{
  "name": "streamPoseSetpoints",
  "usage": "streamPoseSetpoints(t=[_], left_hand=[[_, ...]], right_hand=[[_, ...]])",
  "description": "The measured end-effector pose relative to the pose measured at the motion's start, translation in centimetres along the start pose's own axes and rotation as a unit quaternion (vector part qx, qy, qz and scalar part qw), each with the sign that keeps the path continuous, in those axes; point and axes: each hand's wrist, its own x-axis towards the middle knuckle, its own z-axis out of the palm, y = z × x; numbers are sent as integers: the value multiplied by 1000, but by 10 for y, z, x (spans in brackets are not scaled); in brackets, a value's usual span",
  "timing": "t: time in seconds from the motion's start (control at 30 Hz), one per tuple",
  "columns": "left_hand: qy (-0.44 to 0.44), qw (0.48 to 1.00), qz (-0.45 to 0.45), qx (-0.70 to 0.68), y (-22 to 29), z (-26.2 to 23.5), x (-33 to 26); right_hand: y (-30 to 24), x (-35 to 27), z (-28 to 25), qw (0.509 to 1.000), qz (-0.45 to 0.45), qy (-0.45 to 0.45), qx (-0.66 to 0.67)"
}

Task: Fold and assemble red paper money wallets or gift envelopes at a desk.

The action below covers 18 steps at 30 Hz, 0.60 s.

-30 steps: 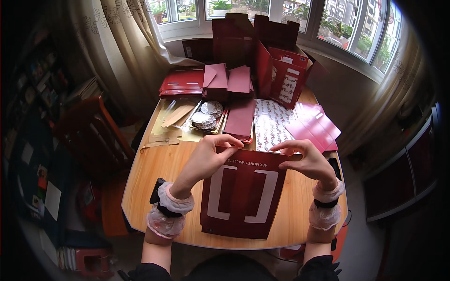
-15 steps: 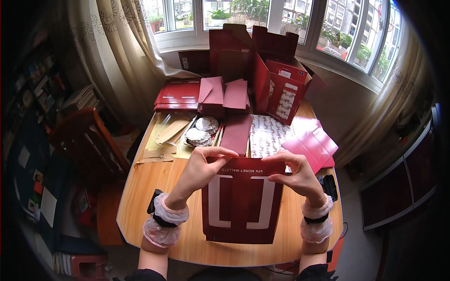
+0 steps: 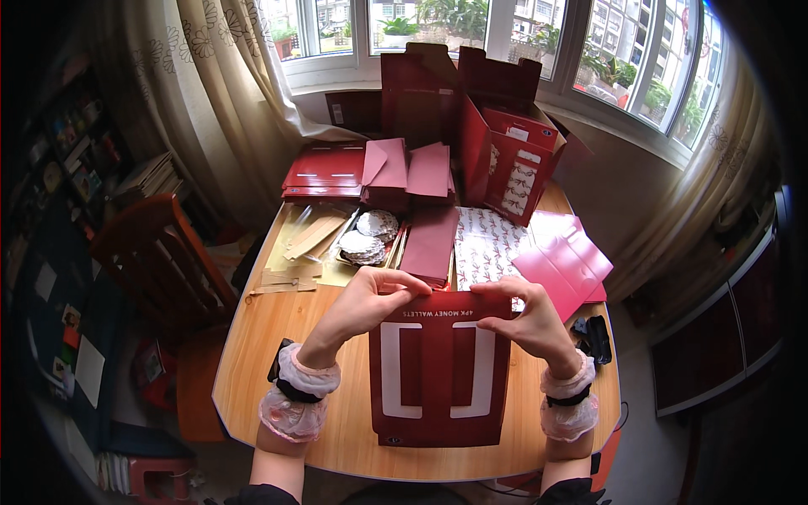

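Observation:
In front of me at the table's near side stands a dark red cardboard sleeve (image 3: 438, 425) with two white-edged, bracket-shaped windows and upside-down white lettering along its far edge. My left hand (image 3: 358, 307) pinches the far edge of that sleeve near its left corner, thumb and fingers closed. At the right corner of the same edge, my right hand (image 3: 532, 313) grips it, with its index finger along the top and thumb at the face. Just beyond the hands lies a stack of dark red envelopes (image 3: 429, 240), beside white sheets with a bow pattern (image 3: 486, 240).
Brown paper strips (image 3: 311, 240) and round white scalloped tags (image 3: 374, 225) lie at the left. Pink cards (image 3: 568, 261) are at the right, near a small black object (image 3: 598, 338). Behind are flat red sleeves (image 3: 324, 172), pink envelopes (image 3: 385, 172) and an open red box (image 3: 513, 168).
The sleeve has tipped slightly and sits a little lower and farther right in view. Both hands keep their hold on its far edge. The whole view has shifted slightly.

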Motion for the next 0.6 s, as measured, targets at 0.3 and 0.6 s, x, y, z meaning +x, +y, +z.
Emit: streamPoseSetpoints(t=[0.3, 0.6], left_hand=[[8, 994, 38, 101, 14, -2, -8], [-13, 996, 74, 40, 9, -1, -8]], right_hand=[[1, 2, 1, 1000, -9, -8, -7], [-7, 1, 2, 988, -63, -12, -139]])
